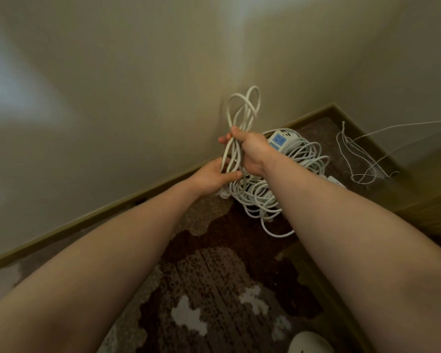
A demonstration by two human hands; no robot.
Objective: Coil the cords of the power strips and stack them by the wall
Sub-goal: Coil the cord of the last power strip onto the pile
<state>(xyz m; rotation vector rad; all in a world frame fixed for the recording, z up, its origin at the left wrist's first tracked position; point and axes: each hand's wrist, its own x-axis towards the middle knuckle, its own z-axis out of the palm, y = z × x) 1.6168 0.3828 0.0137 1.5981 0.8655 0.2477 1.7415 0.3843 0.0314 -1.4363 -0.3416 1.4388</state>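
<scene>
A bundle of looped white cord point(242, 110) stands up in front of the wall, gripped around its middle by my right hand point(250, 154). My left hand point(214, 175) holds the lower strands of the same bundle just below, its thumb across them. Behind and under the hands lies a pile of coiled white cords point(290, 174) on the carpet near the corner. A white power strip with blue sockets point(279, 138) rests on top of that pile. Another white strip end point(336, 180) shows at the pile's right edge.
A brown patterned carpet point(214, 276) meets the cream wall point(138, 85) along a dark baseboard point(112, 207). Thin white wires point(362, 154) trail across the floor at the right. A white rounded object point(308, 343) sits at the bottom edge.
</scene>
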